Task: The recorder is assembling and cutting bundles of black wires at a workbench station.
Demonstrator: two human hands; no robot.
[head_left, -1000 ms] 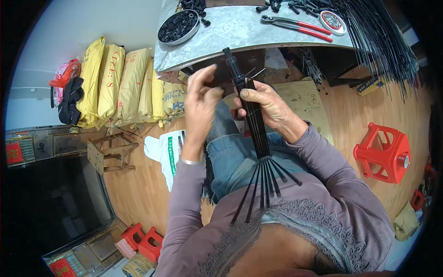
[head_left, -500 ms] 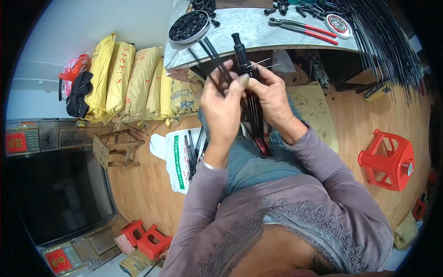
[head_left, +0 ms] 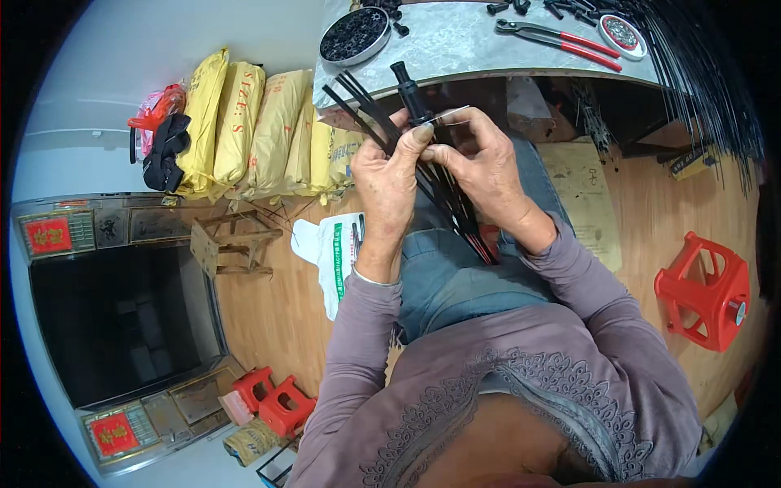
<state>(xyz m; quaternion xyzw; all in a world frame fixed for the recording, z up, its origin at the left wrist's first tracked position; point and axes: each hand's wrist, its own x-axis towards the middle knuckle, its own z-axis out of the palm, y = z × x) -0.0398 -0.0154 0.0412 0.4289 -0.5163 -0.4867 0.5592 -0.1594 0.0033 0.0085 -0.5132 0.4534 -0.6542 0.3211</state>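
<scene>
Head view: black rod bundle [head_left: 461, 213] over the lap [head_left: 455, 285], top end near the table [head_left: 455, 37]
Hands: left hand [head_left: 386, 183] and right hand [head_left: 486, 167] together, pinching it, kinda hiding the joint
Table: red-handled pincers [head_left: 569, 37], dish of black bits [head_left: 358, 60]
Floor [head_left: 260, 325]: red stool [head_left: 724, 285] off right

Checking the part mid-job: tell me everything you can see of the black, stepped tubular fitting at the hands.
The black, stepped tubular fitting looks like hard plastic: flared end, narrow neck, wider body. It tilts slightly, flared end leftward, toward the grey marbled tabletop. Its lower end sits by the left hand and right hand, near a thin pale wire; exact contact is hidden.
</scene>
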